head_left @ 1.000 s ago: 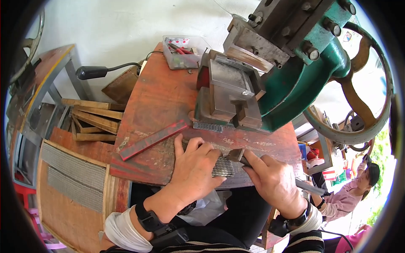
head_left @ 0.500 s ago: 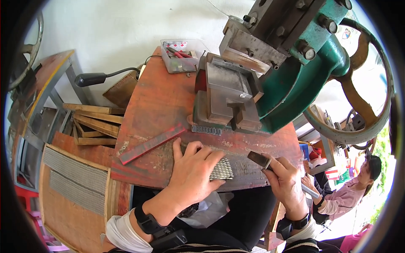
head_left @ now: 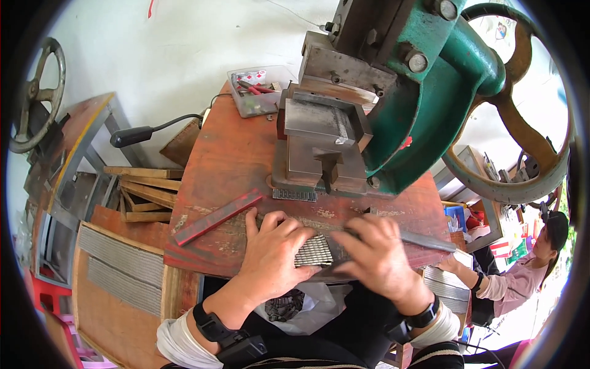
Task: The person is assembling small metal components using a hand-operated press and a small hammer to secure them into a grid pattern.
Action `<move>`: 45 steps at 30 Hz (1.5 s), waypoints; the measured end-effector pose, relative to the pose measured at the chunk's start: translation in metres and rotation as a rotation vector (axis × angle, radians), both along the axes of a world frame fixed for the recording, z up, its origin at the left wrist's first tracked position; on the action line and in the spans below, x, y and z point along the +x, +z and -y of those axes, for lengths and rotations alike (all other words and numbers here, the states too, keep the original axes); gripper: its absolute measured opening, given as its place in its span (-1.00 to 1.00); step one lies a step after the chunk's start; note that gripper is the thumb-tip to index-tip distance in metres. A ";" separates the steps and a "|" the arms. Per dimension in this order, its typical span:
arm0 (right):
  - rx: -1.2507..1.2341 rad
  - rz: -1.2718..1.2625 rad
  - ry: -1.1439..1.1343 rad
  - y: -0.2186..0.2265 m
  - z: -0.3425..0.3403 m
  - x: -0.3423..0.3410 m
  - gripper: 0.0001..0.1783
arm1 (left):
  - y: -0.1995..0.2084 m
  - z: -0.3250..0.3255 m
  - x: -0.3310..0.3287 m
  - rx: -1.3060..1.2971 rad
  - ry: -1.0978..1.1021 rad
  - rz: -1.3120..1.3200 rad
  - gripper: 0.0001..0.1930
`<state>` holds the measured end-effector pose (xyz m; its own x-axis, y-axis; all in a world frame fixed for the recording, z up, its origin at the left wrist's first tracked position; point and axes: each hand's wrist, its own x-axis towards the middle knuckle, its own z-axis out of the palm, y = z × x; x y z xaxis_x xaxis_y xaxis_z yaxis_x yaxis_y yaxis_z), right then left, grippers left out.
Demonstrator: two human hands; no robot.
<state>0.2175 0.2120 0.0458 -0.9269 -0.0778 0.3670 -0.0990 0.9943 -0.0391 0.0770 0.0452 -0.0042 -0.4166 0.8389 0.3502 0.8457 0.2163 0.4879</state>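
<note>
Left hand (head_left: 270, 246): fingers bent round the left side of a small rectangular block of ridged grey metal strips (head_left: 313, 251), thumb along its near edge; block looks held between index finger and thumb, at the near edge of the red-brown wooden worktop (head_left: 221, 144).

Right hand (head_left: 378, 255): fingers spread wide and loose, motion-blurred, just right of the block; nothing seen in them. Touching the block or not, can't tell.

Changed: half a second ago the right fingers gripped a hammer-like tool with a long grey metal handle (head_left: 430, 240). Now it lies on the worktop just beyond and to the right of those fingers, middle part hidden by the hand. Judgement: tool put down, right hand free, block steadied by the left fingers alone. Block itself about where it was, under the left hand.

Around: long red bar with a dark worn face (head_left: 218, 217) just past the left fingertips, lying diagonally; short toothed grey metal strip (head_left: 295, 195) beyond the left fingers, at the foot of the heavy green hand press (head_left: 455, 123). Clear plastic box with red-handled pliers (head_left: 261, 111) well beyond both hands. White plastic bag with dark metal bits (head_left: 326, 313) below the fingers, at the lap.
</note>
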 end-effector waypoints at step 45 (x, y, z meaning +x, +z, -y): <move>0.202 -0.248 0.108 -0.027 0.002 0.012 -0.56 | 0.000 -0.004 0.002 0.034 0.017 -0.089 -0.38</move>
